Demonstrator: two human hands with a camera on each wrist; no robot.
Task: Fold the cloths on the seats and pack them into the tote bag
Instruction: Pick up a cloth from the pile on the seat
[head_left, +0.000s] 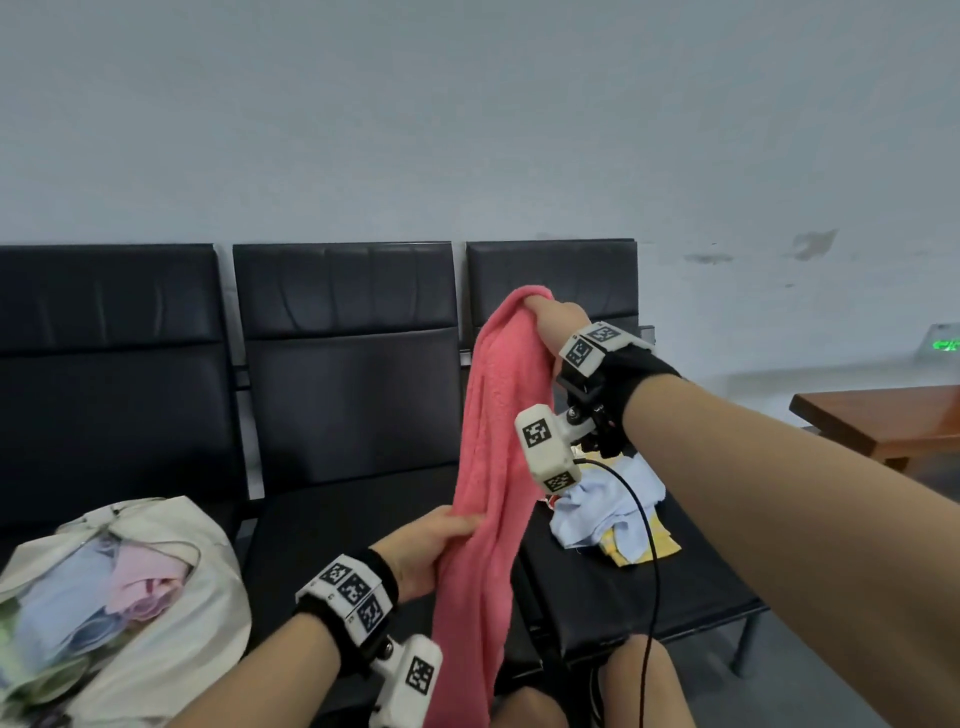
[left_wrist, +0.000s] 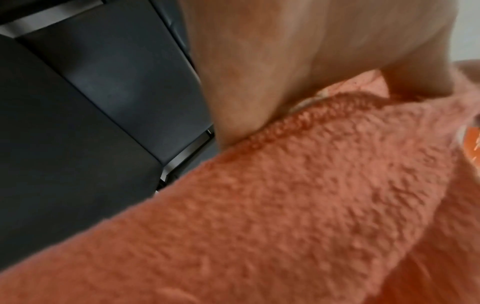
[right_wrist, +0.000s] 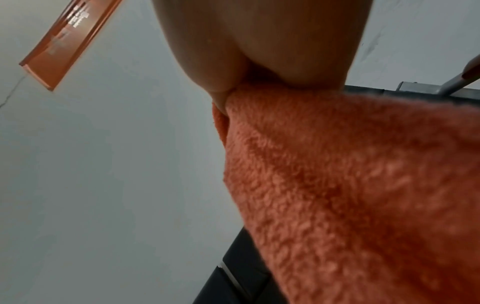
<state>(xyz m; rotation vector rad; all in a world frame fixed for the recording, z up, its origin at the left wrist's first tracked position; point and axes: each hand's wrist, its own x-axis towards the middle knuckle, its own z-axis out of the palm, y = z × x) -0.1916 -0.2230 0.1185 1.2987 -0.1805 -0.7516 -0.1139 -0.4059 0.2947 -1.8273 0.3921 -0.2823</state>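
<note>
A fluffy pink towel (head_left: 493, 441) hangs lengthwise in front of the black seats. My right hand (head_left: 550, 314) grips its top end, raised before the right seat's backrest. My left hand (head_left: 436, 545) holds the towel's left edge lower down, above the middle seat (head_left: 358, 530). Both wrist views show the same towel (left_wrist: 298, 205) (right_wrist: 363, 185) bunched under the palm, looking orange there. A cream tote bag (head_left: 171, 623) sits on the left seat, its mouth showing folded blue and pink cloths (head_left: 104, 587). A crumpled pile of light blue and yellow cloths (head_left: 618, 514) lies on the right seat.
A row of three black padded seats (head_left: 114, 395) stands against a pale grey wall. A brown wooden table (head_left: 878, 415) is at the far right. A black cable (head_left: 649, 561) runs down from my right wrist camera. My knees (head_left: 644, 680) are close to the seat fronts.
</note>
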